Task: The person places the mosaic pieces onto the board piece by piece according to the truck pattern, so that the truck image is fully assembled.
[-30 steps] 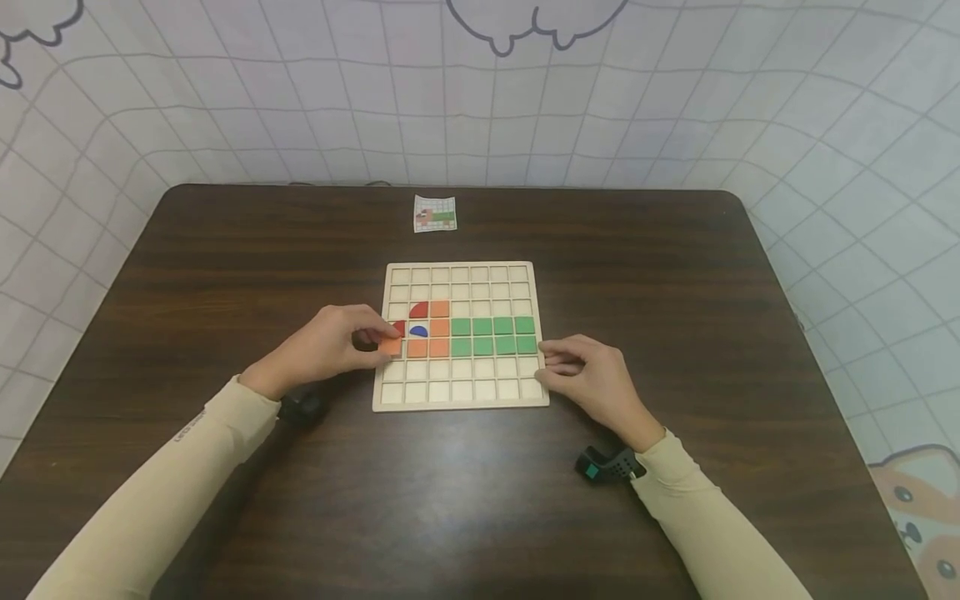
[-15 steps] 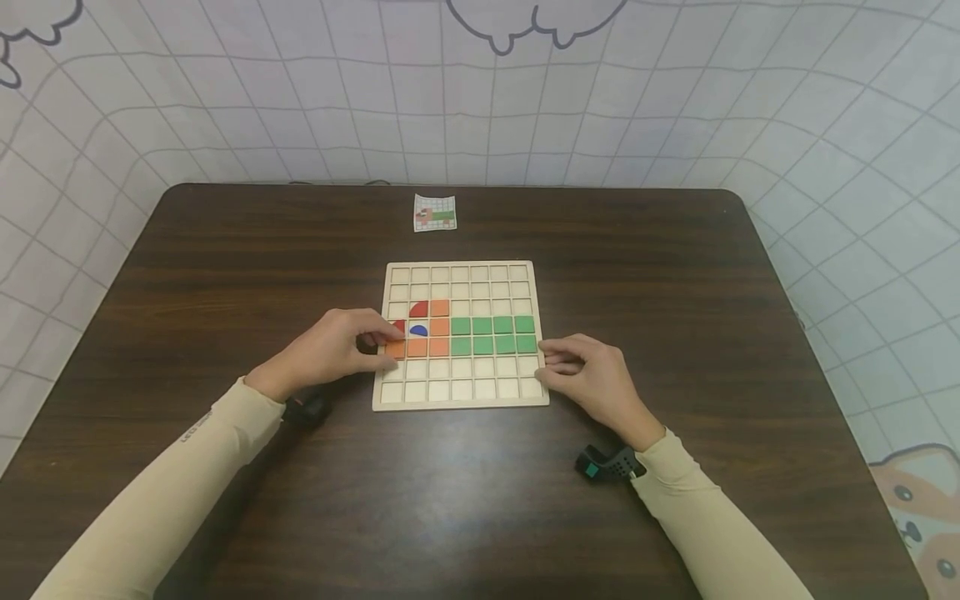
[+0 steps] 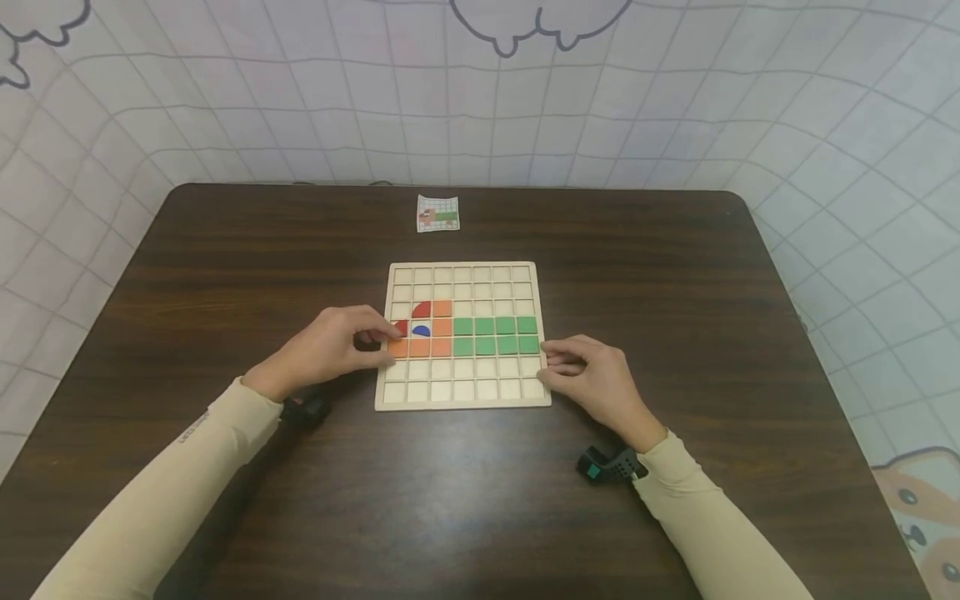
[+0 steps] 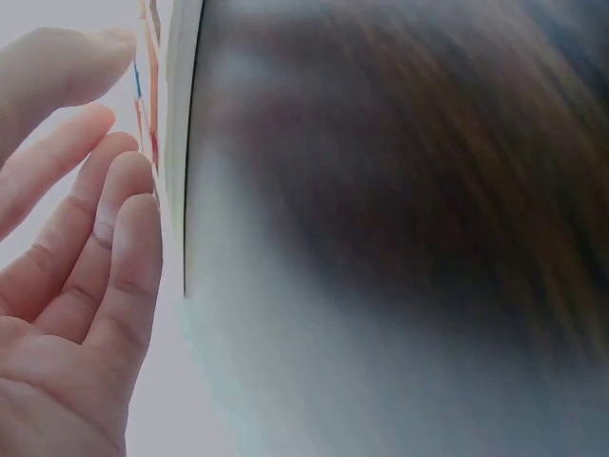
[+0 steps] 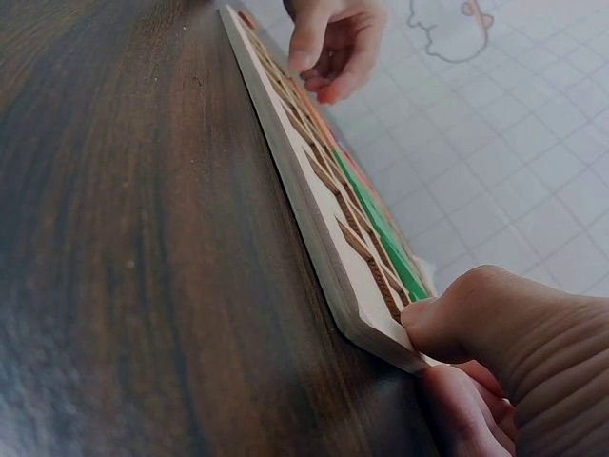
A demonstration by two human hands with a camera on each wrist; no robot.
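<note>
A wooden grid board (image 3: 427, 392) lies on the table, holding flat coloured tiles in its cells. My left hand (image 3: 330, 346) is at its left edge, thumb and fingertips apart. Its fingers lie over a red tile (image 3: 401, 326), partly hiding it, and near an orange square (image 3: 398, 348). In the left wrist view that hand (image 4: 86, 238) has loosely extended fingers and nothing between them. My right hand (image 3: 592, 375) grips the board's right edge; in the right wrist view its thumb (image 5: 447, 324) rests on the rim, the fingers lower at the side.
Other tiles on the board are several green squares (image 3: 506, 344), more orange squares (image 3: 442, 327), a red quarter-circle (image 3: 422, 310) and a blue half-circle (image 3: 422, 331). Behind the board lies a small printed card (image 3: 438, 214). The dark wooden table (image 3: 637, 267) meets a grid-patterned curtain at the back.
The orange square that my left hand pinched has gone down into the leftmost cell of its row, and the fingers have parted from it. My right hand stays at the board's edge.
</note>
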